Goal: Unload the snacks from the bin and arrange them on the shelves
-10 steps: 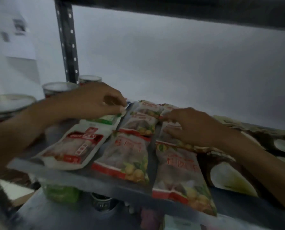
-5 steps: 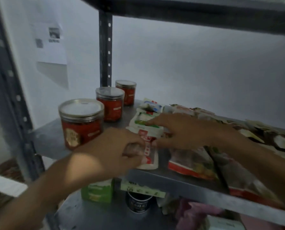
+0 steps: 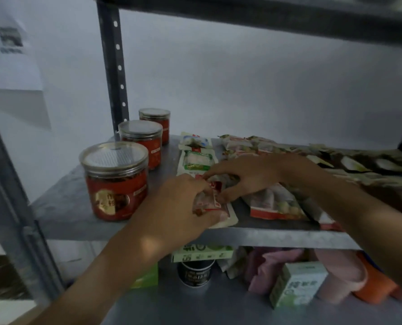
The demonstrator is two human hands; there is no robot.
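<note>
On shelf (image 3: pixel 73 207), red-white snack packet (image 3: pixel 212 202) pinched between left hand (image 3: pixel 181 207), right hand (image 3: pixel 249 177)

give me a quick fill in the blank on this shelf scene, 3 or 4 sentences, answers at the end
1. The jars with red labels on the shelf number ____.
2. Both hands, left hand and right hand, grip one red and white ____.
3. That packet lies at the shelf's ____ edge.
4. The jars stand to the ____ of the packets.

Answers: three; packet; front; left
</note>
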